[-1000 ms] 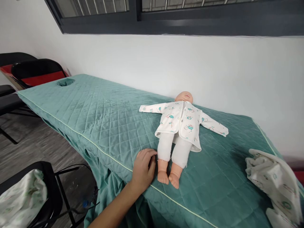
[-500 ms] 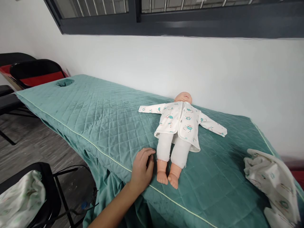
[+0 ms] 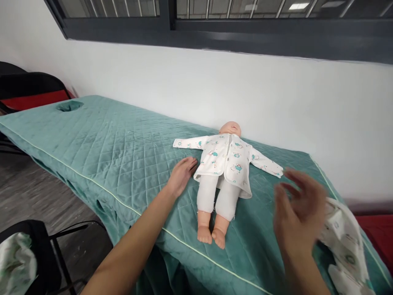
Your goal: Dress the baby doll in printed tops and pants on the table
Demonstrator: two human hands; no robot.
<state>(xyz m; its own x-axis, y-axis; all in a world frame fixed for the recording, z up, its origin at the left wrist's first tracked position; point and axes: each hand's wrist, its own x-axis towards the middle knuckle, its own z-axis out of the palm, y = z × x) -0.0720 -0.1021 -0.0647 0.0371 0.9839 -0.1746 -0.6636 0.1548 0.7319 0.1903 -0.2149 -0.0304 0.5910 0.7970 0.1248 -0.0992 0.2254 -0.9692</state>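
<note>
A baby doll (image 3: 211,196) lies on its back on the green quilted bed cover (image 3: 135,143), feet towards me. It wears a white printed baby jacket (image 3: 215,153), with both sleeves stretched out sideways. My left hand (image 3: 183,174) rests on the cover beside the jacket's lower left edge, fingers extended and holding nothing. Slightly blurred, my right hand (image 3: 299,209) hovers past the end of the right sleeve, its fingers curved and apart with nothing in them. Behind that hand lies a crumpled white printed cloth (image 3: 346,237), partly hidden.
A black chair (image 3: 39,241) at lower left holds another printed cloth (image 3: 16,262). Black and red chairs (image 3: 33,90) stand beyond the far end of the bed, which has a round hole (image 3: 70,106). A white wall (image 3: 322,110) runs along the back below a dark window frame (image 3: 245,41).
My right hand has come into view at the right. My left hand has moved up from beside the doll's legs to the jacket's hem. The view has shifted slightly right.
</note>
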